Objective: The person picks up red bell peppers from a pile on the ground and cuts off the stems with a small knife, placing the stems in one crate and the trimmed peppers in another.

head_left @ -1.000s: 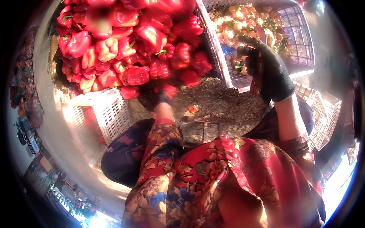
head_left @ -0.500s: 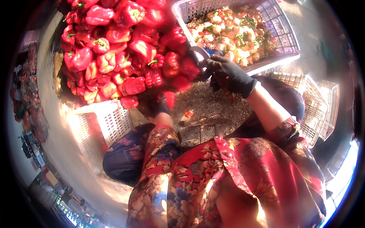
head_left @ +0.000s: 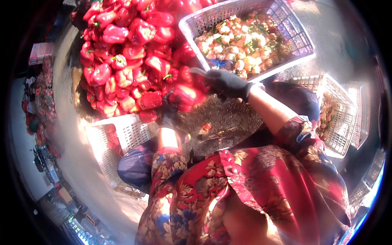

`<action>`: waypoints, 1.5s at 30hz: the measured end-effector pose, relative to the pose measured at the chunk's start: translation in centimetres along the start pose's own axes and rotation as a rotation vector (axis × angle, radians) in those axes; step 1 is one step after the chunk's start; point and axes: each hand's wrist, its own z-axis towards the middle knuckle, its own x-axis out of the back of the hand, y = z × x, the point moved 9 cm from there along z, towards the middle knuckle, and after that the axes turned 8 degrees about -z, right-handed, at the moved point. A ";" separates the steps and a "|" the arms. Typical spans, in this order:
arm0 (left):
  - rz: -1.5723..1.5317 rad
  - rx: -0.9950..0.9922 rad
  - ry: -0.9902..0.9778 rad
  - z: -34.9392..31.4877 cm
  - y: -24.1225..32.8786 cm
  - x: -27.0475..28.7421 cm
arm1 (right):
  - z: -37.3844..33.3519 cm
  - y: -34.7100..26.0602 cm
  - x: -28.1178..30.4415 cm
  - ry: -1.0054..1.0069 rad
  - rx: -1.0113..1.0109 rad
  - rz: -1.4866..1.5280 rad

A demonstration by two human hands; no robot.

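Observation:
A dark glove covers my left hand (head_left: 169,111), which is closed at the lower edge of a large pile of red bell peppers (head_left: 134,53). Its fingers curl against a blurred red bell pepper (head_left: 181,97). My right hand (head_left: 228,84), in a black glove, is closed around a small knife (head_left: 198,72); the grey blade points left towards the peppers and the handle is hidden in the fist. Just beyond that hand stands a greyish-purple crate (head_left: 281,65) holding many pale pepper cores (head_left: 241,45) with green bits. A blue object (head_left: 221,63) lies among them.
By my left knee is a white plastic basket (head_left: 134,125) with some red pieces inside. White baskets (head_left: 347,118) stand at the right, the nearer one holding pale scraps. A small red scrap (head_left: 206,127) lies on the littered ground between my legs.
My right hand has moved left and slightly down with the knife, away from the crate's rim. The left hand has shifted slightly left and up with the pepper. The whole view has shifted a little.

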 end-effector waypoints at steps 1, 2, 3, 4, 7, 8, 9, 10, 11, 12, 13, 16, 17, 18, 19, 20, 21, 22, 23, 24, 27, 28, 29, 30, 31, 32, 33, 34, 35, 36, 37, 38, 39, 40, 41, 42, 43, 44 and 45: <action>0.001 -0.038 -0.065 -0.8 2.3 -1.7 | 0.5 -0.6 -0.5 0.016 0.157 -0.125; 0.021 -0.074 -0.194 -0.9 4.2 -4.4 | 0.3 -1.1 -0.2 0.042 0.263 -0.178; 0.107 -0.143 -0.246 -0.6 5.5 -6.3 | -0.1 -1.7 0.3 0.070 0.367 -0.234; 0.193 -0.216 -0.281 -0.3 6.7 -7.5 | -1.2 -3.1 0.3 0.045 0.377 -0.298; -0.066 0.033 -0.389 -1.8 8.4 -13.9 | -1.3 -2.9 2.0 0.139 0.410 -0.368; -0.024 -0.027 -0.394 -1.4 9.1 -15.1 | -0.9 -2.6 2.5 0.190 0.430 -0.407; 0.017 -0.089 -0.398 -1.1 9.8 -16.1 | -0.8 -2.5 3.0 0.238 0.459 -0.521; 0.102 -0.182 -0.351 -0.8 10.7 -16.2 | -0.8 -2.8 3.1 0.280 0.483 -0.635; 0.065 -0.128 -0.358 -0.8 10.4 -16.7 | -0.5 -3.2 3.6 0.348 0.478 -0.511; 0.028 -0.073 -0.362 -0.7 10.1 -17.1 | 0.0 -3.6 4.0 0.413 0.475 -0.387; -0.010 -0.019 -0.366 -0.7 9.8 -17.5 | -0.2 -3.8 4.0 0.396 0.494 -0.570; 0.587 -0.614 -0.326 -2.6 12.1 -20.0 | 2.3 -1.7 4.6 0.236 0.502 -0.499; 0.271 -0.300 -0.297 -1.2 9.9 -19.7 | 2.8 -0.6 4.7 0.191 0.452 -0.425; -0.076 -0.030 -0.181 -0.3 7.5 -19.4 | 3.3 0.5 5.0 0.155 0.401 -0.351; -0.012 -0.090 -0.109 -0.1 7.8 -18.4 | 3.4 0.2 4.1 0.101 0.356 -0.277; 0.047 -0.147 -0.035 0.3 7.9 -17.0 | 0.9 -1.6 3.5 0.104 0.217 -0.151; 0.104 -0.204 0.020 0.6 8.0 -16.4 | -0.8 -1.9 3.6 0.124 0.073 -0.028; 0.120 -0.243 0.003 1.3 7.8 -16.5 | -0.1 -0.8 3.5 0.163 0.123 -0.026; 0.087 -0.232 -0.014 2.2 7.0 -16.5 | 0.9 0.8 2.8 0.155 0.161 0.094; 0.053 -0.227 -0.029 3.3 6.3 -16.4 | 1.9 2.4 2.1 0.143 0.205 0.210; -0.041 -0.192 -0.076 3.6 5.4 -16.7 | 1.1 1.7 0.3 0.248 0.411 -0.322; -0.065 -0.140 -0.110 3.6 5.2 -17.0 | 0.5 1.0 -0.3 0.311 0.487 -0.656; -0.089 -0.087 -0.142 3.6 4.9 -17.4 | 0.0 0.5 -1.1 0.370 0.555 -0.993; -0.102 -0.060 -0.121 3.5 4.7 -17.4 | -0.4 0.6 -0.8 0.364 0.575 -0.943; -0.096 -0.029 -0.129 3.1 4.9 -18.3 | 0.0 1.6 0.0 0.471 0.566 -0.896; -0.075 -0.011 -0.146 3.6 4.5 -18.5 | 0.6 3.0 0.4 0.577 0.557 -0.847; -0.022 -0.022 -0.167 5.2 3.8 -17.9 | 0.5 3.2 0.3 0.618 0.553 -0.841; 0.048 -0.052 -0.168 6.8 3.1 -17.5 | 0.3 3.5 0.2 0.663 0.547 -0.833; 0.134 -0.100 -0.155 7.0 3.8 -18.0 | -0.8 2.6 0.2 0.658 0.545 -0.863; 0.182 -0.125 -0.026 6.7 3.8 -17.4 | -1.5 1.9 0.1 0.654 0.542 -0.894; 0.228 -0.142 0.103 5.8 4.3 -17.3 | -0.7 2.6 0.3 0.681 0.525 -0.798; 0.305 -0.250 0.137 5.8 4.6 -17.6 | 0.5 3.6 0.4 0.709 0.506 -0.703; 0.309 -0.257 0.110 6.0 4.5 -18.4 | 1.0 4.7 1.4 0.743 0.479 -0.612; 0.318 -0.266 0.099 6.2 4.5 -18.4 | 2.3 4.2 0.1 0.498 0.530 -0.902; 0.326 -0.271 0.087 6.4 4.3 -18.4 | 2.7 4.3 -1.2 0.234 0.570 -1.178; 0.274 -0.253 0.057 6.6 4.2 -17.6 | 0.6 2.8 0.1 0.267 0.592 -1.090; 0.226 -0.246 0.036 6.7 4.9 -16.5 | -1.6 0.7 1.0 0.294 0.630 -0.999; 0.220 -0.217 0.007 7.1 5.4 -15.6 | -3.8 -1.0 2.2 0.319 0.664 -0.907; 0.206 -0.183 -0.030 7.3 5.7 -15.0 | -6.7 -3.8 2.4 0.336 0.777 -1.123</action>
